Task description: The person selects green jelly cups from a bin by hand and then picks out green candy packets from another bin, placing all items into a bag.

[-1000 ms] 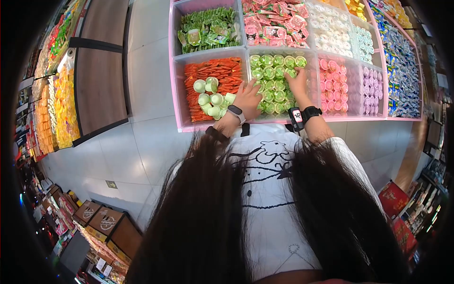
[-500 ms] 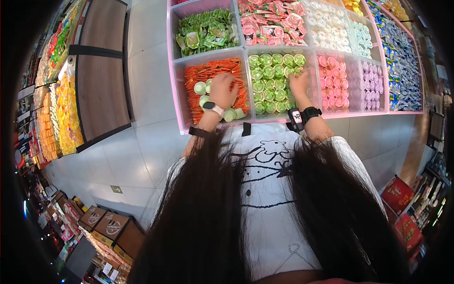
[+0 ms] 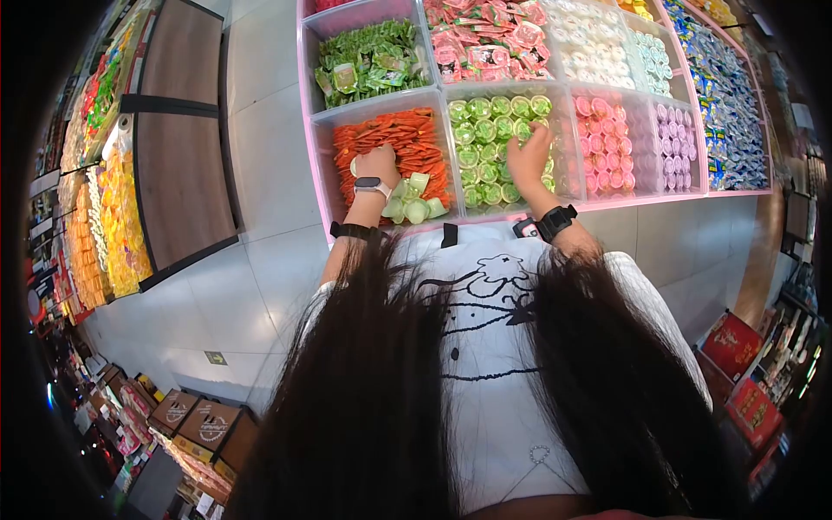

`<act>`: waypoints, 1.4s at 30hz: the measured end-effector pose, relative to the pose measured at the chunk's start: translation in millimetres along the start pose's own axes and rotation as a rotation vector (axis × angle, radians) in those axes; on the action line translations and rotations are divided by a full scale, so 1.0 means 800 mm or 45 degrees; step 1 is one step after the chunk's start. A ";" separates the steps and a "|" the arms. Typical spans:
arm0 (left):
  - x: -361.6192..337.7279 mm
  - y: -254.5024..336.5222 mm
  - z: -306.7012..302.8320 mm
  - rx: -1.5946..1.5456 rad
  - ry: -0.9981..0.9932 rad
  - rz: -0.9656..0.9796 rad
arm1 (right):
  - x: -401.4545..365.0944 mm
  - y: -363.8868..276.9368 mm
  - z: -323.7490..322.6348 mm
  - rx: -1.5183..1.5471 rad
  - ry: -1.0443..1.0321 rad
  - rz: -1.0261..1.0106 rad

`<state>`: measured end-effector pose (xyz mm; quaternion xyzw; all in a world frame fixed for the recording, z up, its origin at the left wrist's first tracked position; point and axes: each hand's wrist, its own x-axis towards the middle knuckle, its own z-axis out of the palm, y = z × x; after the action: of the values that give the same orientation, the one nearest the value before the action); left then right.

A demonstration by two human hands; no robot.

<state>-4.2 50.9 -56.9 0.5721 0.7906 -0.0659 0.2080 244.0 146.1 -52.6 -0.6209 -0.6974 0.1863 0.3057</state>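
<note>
My left hand (image 3: 377,165) is in the compartment of orange packets (image 3: 390,130), its fingers curled around a pale green jelly cup that shows only at its edge. Several loose jelly cups (image 3: 416,206) lie tipped on the packets beside my left wrist. My right hand (image 3: 529,165) reaches into the adjoining compartment, where green-lidded jelly cups (image 3: 481,156) stand in rows. Its thumb and fingers close on a cup in the right-hand column, mostly covered by the fingers.
Clear dividers split the pink-edged display bin (image 3: 319,186). Pink cups (image 3: 600,143) and purple cups (image 3: 674,143) are to the right; green packets (image 3: 368,61) and pink packets (image 3: 490,43) lie behind. A brown panelled stand (image 3: 182,173) is at left, with boxes (image 3: 204,420) below it.
My left hand has moved left and down onto the loose cups on the orange packets. My right hand stays at the green cups, its fingers more curled. The view has shifted slightly.
</note>
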 end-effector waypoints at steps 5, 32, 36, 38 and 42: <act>-0.020 0.001 -0.024 -0.341 0.231 -0.026 | 0.000 -0.012 0.002 0.080 -0.082 0.114; -0.071 0.111 -0.075 -1.051 0.462 0.534 | 0.006 0.084 0.031 -0.020 0.026 0.444; -0.069 0.128 -0.073 -1.062 0.430 0.555 | 0.000 -0.035 -0.051 1.194 -1.080 0.627; -0.067 0.137 -0.070 -1.058 0.401 0.586 | -0.004 -0.045 -0.062 1.281 -1.341 0.662; -0.051 0.148 -0.054 -1.054 0.338 0.634 | -0.010 -0.030 -0.056 1.479 -1.320 0.841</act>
<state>105.7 70.0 14.4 0.6165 0.6096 0.3783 0.3244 256.1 128.9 -5.8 -0.3731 -0.3254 0.8563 0.1475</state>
